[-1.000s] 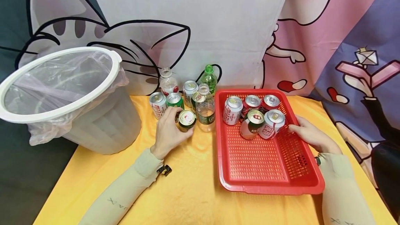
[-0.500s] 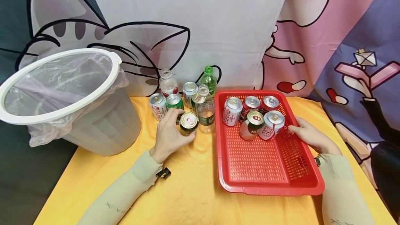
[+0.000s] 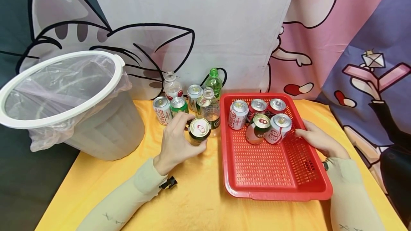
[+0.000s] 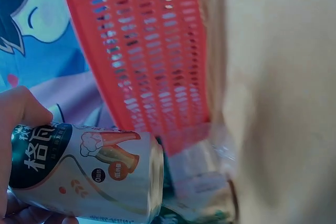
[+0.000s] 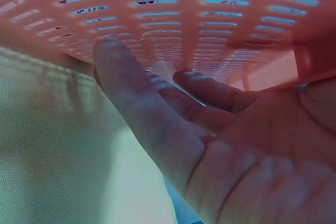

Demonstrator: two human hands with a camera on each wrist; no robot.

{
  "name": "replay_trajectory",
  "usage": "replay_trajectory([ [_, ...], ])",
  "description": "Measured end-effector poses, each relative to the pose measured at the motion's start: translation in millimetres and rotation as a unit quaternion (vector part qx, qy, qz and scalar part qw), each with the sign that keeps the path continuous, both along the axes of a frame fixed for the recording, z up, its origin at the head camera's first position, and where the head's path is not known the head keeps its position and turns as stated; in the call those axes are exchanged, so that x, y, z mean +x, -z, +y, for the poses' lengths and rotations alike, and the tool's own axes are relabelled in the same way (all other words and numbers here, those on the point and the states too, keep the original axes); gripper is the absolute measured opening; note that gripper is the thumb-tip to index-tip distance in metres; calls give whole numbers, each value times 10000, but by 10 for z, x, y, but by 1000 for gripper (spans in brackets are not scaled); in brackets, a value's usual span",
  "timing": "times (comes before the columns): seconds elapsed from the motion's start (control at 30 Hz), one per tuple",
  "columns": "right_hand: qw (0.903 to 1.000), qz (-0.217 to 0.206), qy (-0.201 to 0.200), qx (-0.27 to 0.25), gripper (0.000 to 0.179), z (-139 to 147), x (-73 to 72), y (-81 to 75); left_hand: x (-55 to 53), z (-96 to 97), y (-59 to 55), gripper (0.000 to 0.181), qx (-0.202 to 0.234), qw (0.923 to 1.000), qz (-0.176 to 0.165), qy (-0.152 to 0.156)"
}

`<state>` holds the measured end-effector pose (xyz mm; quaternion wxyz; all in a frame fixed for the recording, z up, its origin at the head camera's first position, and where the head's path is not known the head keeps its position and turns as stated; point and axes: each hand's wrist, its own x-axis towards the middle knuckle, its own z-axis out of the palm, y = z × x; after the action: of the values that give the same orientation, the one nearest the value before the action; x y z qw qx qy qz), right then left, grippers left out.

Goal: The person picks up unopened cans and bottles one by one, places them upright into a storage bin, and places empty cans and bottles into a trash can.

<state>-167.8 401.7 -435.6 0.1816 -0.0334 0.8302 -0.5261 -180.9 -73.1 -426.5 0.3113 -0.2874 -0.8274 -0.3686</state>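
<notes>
My left hand [image 3: 173, 145] holds a drink can [image 3: 199, 130] upright, thumb on the near side and fingers on the far side. In the left wrist view the can [image 4: 89, 171] has a pale body with a dark green patch and a printed beer mug. My right hand [image 3: 321, 142] grips the right rim of a red plastic basket [image 3: 226, 167], thumb over the edge. From the right wrist, its fingers [image 5: 152, 114] lie beneath the slotted wall. Several cans, including a silver Coca-Cola can [image 3: 238, 115] and a green-and-silver can [image 3: 258, 131], stand in the basket's far half.
A clear bottle [image 3: 210, 108] stands just behind the held can. Around it are a green bottle [image 3: 213, 83], another clear bottle [image 3: 171, 86], a silver can [image 3: 162, 111] and a green can [image 3: 179, 105]. A lined bin [image 3: 112, 131] is at left on the yellow cloth.
My left hand has moved a little to the right and nearer with the can, which now overlaps the clear bottle. The right hand and basket have stayed nearly still.
</notes>
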Motion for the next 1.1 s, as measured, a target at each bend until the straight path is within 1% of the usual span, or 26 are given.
replay_trajectory([
  [0.3,10000,47,8,-69,56,6,11,19,101,202,-281,65,301,9979,279,504],
  [0.37,9999,49,13,-90,56,8,13,25,114,263,-337,65,318,9973,355,566],
  [0.53,9999,45,8,-126,57,14,16,30,119,428,-441,63,426,9942,519,835],
  [0.63,9999,55,5,-133,57,15,16,29,114,521,-480,62,452,9923,575,1004],
  [0.77,9999,73,3,-121,56,13,14,28,110,642,-513,62,322,9914,599,1115],
  [0.87,9999,70,1,-84,57,14,14,27,100,728,-508,62,205,9910,604,1177],
  [1.1,10000,-4,18,-9,59,8,-3,18,60,878,-408,64,-134,9905,458,1291],
])
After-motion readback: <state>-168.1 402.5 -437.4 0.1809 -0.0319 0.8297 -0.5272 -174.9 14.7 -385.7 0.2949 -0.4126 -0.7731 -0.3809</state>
